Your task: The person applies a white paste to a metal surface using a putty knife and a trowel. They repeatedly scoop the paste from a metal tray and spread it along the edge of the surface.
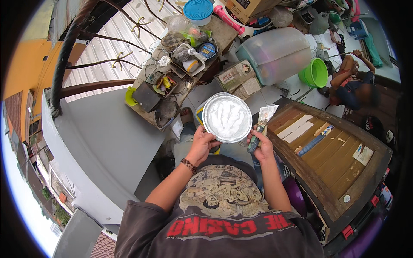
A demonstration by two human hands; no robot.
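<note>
In front of my chest is a round tin [227,117] with a silver rim, its top coated in streaky white paste or powder. Whether this is a loose lid or a full can, I cannot tell; something yellow shows at its lower edge. My left hand [203,144] pinches the near left rim between thumb and fingers. A putty knife [254,139] is gripped in my right hand [263,148], its broad, white-smeared blade pointing up and away. The fingers of that hand also lie against the tin's right edge.
A worn wooden door or panel [365,144] with peeling patches lies at the right. Ahead left, a cluttered bench [148,112] holds tools and tubs. Beyond are a translucent bin [279,56] and green bucket [316,73]. Another person [355,88] crouches at far right; a grey ledge [107,137] runs left.
</note>
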